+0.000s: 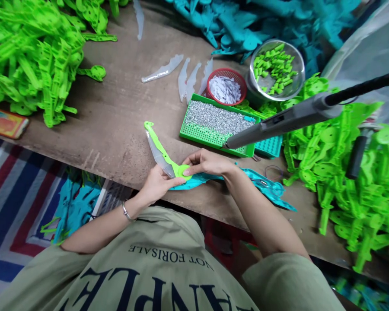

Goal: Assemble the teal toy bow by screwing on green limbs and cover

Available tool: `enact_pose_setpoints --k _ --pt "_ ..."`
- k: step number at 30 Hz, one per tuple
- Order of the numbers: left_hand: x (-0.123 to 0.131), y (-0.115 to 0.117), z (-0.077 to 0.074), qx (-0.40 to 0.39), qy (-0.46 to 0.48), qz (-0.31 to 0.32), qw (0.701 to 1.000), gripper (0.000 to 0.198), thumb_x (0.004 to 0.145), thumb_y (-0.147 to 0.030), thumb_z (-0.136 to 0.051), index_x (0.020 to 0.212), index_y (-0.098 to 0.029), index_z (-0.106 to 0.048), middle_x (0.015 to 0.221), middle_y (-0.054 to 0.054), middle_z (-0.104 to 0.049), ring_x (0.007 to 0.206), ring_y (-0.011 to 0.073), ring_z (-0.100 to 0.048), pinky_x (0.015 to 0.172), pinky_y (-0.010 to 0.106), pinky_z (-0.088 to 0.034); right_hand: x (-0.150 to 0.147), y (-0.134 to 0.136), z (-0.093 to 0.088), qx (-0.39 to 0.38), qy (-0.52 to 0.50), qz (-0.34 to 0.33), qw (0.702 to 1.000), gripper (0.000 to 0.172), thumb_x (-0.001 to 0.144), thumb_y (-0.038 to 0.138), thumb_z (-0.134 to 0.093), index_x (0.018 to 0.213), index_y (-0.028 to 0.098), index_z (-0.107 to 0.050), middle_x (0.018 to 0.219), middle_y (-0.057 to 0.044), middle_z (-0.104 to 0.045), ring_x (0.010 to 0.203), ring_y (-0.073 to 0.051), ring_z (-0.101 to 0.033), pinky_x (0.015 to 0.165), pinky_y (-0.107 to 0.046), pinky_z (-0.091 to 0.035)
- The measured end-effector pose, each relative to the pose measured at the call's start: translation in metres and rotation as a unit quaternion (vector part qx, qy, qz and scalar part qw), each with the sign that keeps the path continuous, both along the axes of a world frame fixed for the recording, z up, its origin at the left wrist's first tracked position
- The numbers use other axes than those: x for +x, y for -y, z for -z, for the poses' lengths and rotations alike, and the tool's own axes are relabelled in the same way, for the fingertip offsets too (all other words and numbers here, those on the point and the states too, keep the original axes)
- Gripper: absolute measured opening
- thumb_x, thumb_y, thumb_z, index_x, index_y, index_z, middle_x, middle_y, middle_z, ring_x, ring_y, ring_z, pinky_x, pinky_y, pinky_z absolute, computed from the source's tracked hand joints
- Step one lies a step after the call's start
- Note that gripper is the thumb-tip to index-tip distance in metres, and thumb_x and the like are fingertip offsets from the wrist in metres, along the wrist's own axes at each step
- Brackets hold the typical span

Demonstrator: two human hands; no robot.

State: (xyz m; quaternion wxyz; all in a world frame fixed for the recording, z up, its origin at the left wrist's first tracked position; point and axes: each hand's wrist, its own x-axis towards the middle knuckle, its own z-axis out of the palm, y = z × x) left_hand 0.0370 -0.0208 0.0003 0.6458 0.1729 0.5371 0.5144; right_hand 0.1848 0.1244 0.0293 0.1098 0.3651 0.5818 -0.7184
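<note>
Near the table's front edge, my right hand (207, 163) pinches the round end of a bright green plastic piece (162, 150), long and curved. A grey, translucent blade-shaped plastic piece (158, 153) lies along the green piece, its lower end at the fingers of my left hand (157, 183). My left hand is closed around this stack, with its thumb on a teal plastic piece (194, 180) beneath the green disc. The left fingertips are partly hidden. Another teal piece (269, 190) lies on the table under my right forearm.
Past my hands stand a green tray (197, 134) of small metal pins, a red basket (210, 96) of white pieces and a clear bowl (303, 71) of green bits. A grey power screwdriver (278, 123) hangs over the tray. Green heaps (35, 60) and a teal heap (233, 26) surround them.
</note>
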Motion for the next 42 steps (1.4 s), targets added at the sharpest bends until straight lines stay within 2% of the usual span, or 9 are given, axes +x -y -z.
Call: enact_pose_setpoints --k 5,11,17,22,26,31,35,37,42 --pt "-0.001 -0.003 0.002 0.000 -0.010 -0.008 1.000 0.061 0.044 -0.031 -0.100 0.090 -0.017 -0.063 0.088 0.004 -0.077 0.079 0.0186 -0.072 0.078 0.034 -0.060 0.000 0.000 0.001 0.013 -0.003 -0.004 1.000 0.041 0.055 0.041 -0.089 0.086 0.017 -0.080 0.079 -0.001 -0.076 0.068 -0.012 -0.060 0.068 -0.027 -0.048" --pt "-0.023 -0.014 -0.003 0.018 -0.070 -0.047 0.996 0.050 0.062 -0.048 -0.092 0.088 -0.015 -0.064 0.081 0.002 -0.075 0.074 0.0149 -0.069 0.072 0.028 -0.056 0.000 0.003 -0.002 0.040 0.005 -0.015 0.999 0.040 0.055 0.043 -0.089 0.084 0.017 -0.079 0.078 -0.002 -0.075 0.068 -0.013 -0.061 0.067 -0.027 -0.048" --pt "-0.030 -0.019 0.000 0.000 -0.050 -0.053 0.997 0.052 0.054 -0.046 -0.095 0.083 -0.015 -0.065 0.077 0.003 -0.075 0.069 0.0165 -0.069 0.067 0.029 -0.056 -0.001 0.007 -0.001 0.076 0.008 -0.039 0.996 0.043 0.059 0.047 -0.085 0.088 0.015 -0.079 0.074 -0.001 -0.071 0.065 -0.012 -0.055 0.062 -0.026 -0.043" --pt "-0.054 -0.040 -0.011 -0.008 0.004 -0.077 0.997 0.055 0.058 -0.044 -0.095 0.092 -0.017 -0.061 0.089 0.004 -0.078 0.071 0.0186 -0.074 0.065 0.030 -0.060 -0.002 0.006 -0.003 0.091 0.015 -0.055 0.994 0.041 0.061 0.047 -0.083 0.087 0.015 -0.079 0.074 -0.001 -0.070 0.065 -0.012 -0.053 0.061 -0.026 -0.041" --pt "-0.074 -0.061 -0.018 0.021 -0.037 -0.121 0.992 0.044 0.069 -0.040 -0.089 0.087 -0.019 -0.055 0.075 -0.001 -0.073 0.060 0.0158 -0.072 0.060 0.027 -0.059 -0.004 0.008 -0.003 0.078 0.015 -0.056 0.995 0.040 0.062 0.045 -0.083 0.087 0.014 -0.079 0.076 -0.002 -0.071 0.066 -0.012 -0.054 0.062 -0.026 -0.042" --pt "-0.079 -0.073 -0.016 0.011 -0.040 -0.090 0.995 0.039 0.075 -0.039 -0.086 0.091 -0.018 -0.057 0.074 0.000 -0.073 0.059 0.0152 -0.071 0.062 0.028 -0.060 -0.002 0.004 -0.005 0.043 0.000 -0.045 0.998 0.043 0.063 0.046 -0.085 0.093 0.015 -0.080 0.078 -0.001 -0.073 0.067 -0.011 -0.056 0.066 -0.026 -0.043" --pt "-0.074 -0.066 -0.019 -0.012 0.016 -0.065 0.998 0.050 0.082 -0.058 -0.076 0.106 -0.017 -0.060 0.086 0.008 -0.076 0.081 0.0243 -0.076 0.074 0.037 -0.062 0.003 -0.004 -0.007 -0.001 -0.004 -0.032 0.999 0.046 0.064 0.048 -0.086 0.097 0.016 -0.080 0.086 -0.003 -0.077 0.073 -0.012 -0.061 0.073 -0.027 -0.048" --pt "-0.067 -0.057 -0.021 -0.012 0.049 -0.045 0.998 0.057 0.077 -0.064 -0.078 0.103 -0.017 -0.060 0.088 0.009 -0.076 0.085 0.0258 -0.076 0.076 0.039 -0.062 0.004 -0.007 -0.006 -0.004 -0.006 -0.019 1.000 0.046 0.064 0.048 -0.087 0.097 0.017 -0.080 0.089 -0.003 -0.078 0.075 -0.013 -0.064 0.078 -0.028 -0.049" --pt "-0.036 -0.023 -0.019 -0.001 0.060 0.030 0.998 0.059 0.054 -0.041 -0.098 0.094 -0.016 -0.062 0.087 0.002 -0.075 0.075 0.0170 -0.071 0.071 0.030 -0.059 0.000 -0.006 0.001 0.015 -0.024 -0.003 1.000 0.049 0.061 0.048 -0.089 0.098 0.017 -0.081 0.092 -0.003 -0.079 0.078 -0.014 -0.066 0.081 -0.030 -0.052"
